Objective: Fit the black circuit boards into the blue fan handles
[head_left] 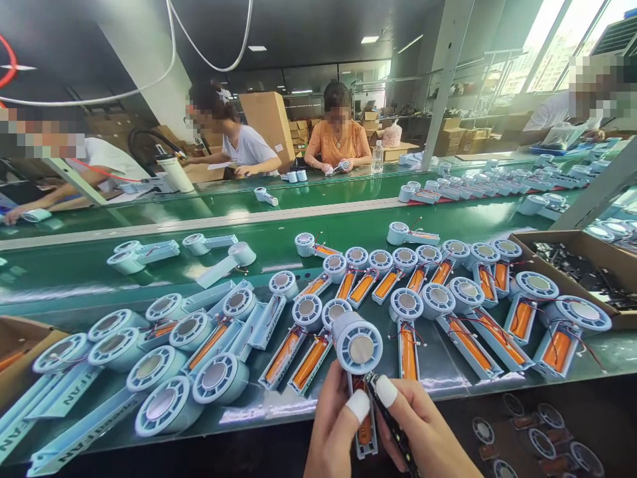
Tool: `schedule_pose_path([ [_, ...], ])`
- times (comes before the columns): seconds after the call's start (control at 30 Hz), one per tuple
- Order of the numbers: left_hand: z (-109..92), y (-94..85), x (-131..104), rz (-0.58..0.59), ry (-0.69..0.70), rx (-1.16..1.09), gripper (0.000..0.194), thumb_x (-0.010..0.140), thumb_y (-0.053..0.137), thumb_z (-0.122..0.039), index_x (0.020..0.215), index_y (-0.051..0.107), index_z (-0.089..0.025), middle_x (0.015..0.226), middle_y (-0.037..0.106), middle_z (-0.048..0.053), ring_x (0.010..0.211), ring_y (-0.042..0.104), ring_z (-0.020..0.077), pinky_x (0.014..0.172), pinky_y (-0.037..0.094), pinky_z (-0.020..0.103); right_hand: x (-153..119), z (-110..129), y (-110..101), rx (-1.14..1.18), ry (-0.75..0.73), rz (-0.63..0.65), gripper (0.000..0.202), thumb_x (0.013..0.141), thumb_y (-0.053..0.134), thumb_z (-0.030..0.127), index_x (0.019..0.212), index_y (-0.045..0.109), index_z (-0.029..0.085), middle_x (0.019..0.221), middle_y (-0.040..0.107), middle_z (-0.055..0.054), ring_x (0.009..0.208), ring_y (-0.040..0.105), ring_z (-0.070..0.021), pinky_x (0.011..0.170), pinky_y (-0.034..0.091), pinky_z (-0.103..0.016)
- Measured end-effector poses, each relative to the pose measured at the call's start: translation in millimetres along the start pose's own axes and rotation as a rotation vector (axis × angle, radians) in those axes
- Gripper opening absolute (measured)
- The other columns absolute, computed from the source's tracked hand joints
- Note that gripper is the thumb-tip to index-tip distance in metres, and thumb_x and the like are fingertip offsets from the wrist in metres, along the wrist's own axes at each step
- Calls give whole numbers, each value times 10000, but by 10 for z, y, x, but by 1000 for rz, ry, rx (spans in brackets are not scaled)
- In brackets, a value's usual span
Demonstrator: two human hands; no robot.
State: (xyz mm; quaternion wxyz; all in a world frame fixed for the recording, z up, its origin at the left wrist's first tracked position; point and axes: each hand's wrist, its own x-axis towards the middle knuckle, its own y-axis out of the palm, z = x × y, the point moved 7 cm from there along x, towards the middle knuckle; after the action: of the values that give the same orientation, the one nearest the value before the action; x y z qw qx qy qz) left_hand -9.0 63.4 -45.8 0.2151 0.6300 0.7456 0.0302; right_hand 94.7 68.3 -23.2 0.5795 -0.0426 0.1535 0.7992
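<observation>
Left hand (328, 428) has the fan (359, 345) by its handle, and the right hand (421, 428) pinches a black strip (397, 435) just beside that fan's handle! More fans (407, 303) crowd the desk (435, 365) left, right and beyond it, and a co-worker in orange (339, 143) sits well beyond it!

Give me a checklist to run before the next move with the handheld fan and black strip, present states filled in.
1. Handheld fan gripped: ok, the left hand holds it by the handle.
2. Orange battery inside the handle: ok, though partly covered.
3. Black strip gripped: ok, held in the right hand.
4. Strip aligned with the handle: not ok, it slants away beside it.
5. Wire connections in this fan: cannot tell, the hands hide too much.
6. White thumb covers on: ok, one on each thumb.
</observation>
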Motion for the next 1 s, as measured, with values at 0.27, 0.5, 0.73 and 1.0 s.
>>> schedule_pose_path([
  [0.27, 9, -197, -108, -220, -3, 212, 503, 832, 687, -498, 1273, 675, -257, 1382, 667, 62, 1410, 484, 317, 1116, 443, 353, 30, -116, -51, -26, -27, 3, 587, 903, 474, 762, 694, 470, 213, 410, 386, 87, 371, 282, -64, 425, 266, -194],
  [0.5, -1, -219, -50, -278, -8, 235, 444, 863, 634, -440, 1263, 674, -253, 1388, 662, 46, 1406, 489, 303, 1075, 483, 346, -200, -105, -150, -300, -341, -274, 487, 952, 526, 619, 1204, 630, 215, 658, 580, 15, 543, 531, -132, 536, 460, -210],
  [0.73, 121, -222, -48, -231, -64, 77, 485, 883, 598, -459, 1330, 648, -280, 1418, 639, 22, 1428, 462, 308, 1143, 432, 388, -289, -41, -300, -598, -518, -524, 372, 1004, 499, 432, 1259, 675, 227, 1093, 761, -109, 1010, 737, -265, 875, 594, -309],
  [1.0, -1, -216, -65, -244, -51, 240, 494, 891, 610, -511, 1316, 648, -262, 1334, 696, 52, 1300, 591, 301, 974, 542, 321, -343, -112, -136, -898, -668, -463, 449, 1022, 399, 235, 1433, 579, 237, 1069, 754, -132, 787, 765, -242, 674, 617, -297],
])
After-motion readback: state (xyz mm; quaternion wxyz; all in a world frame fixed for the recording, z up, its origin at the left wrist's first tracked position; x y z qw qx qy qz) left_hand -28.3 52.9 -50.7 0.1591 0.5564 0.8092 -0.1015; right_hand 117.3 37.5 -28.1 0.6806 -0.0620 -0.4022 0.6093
